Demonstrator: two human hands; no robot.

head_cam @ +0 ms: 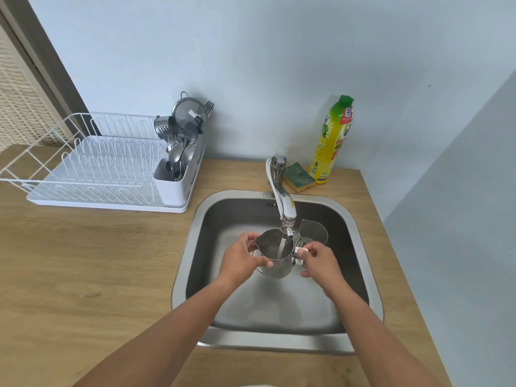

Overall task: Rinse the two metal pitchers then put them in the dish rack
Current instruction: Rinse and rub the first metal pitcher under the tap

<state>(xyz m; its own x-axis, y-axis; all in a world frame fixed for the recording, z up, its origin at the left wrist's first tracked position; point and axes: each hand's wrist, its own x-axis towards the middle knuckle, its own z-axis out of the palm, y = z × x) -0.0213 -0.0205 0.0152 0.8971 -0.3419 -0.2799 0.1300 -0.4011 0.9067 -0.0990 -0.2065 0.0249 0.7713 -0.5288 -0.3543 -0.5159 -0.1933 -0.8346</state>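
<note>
Head view: wooden countertop carrying a square stainless steel sink. Left of the sink, a white wire dish rack is standing. Inside the sink, under the chrome tap, the left hand is wrapping the body of a shiny metal pitcher receiving running water, while the right hand is pinching its handle. A second metal pitcher is resting just behind.

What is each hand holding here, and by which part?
Both hold one pitcher under the running tap. The left hand grips its body at the rim; the right hand holds its handle. The second pitcher stands unheld behind.
</note>
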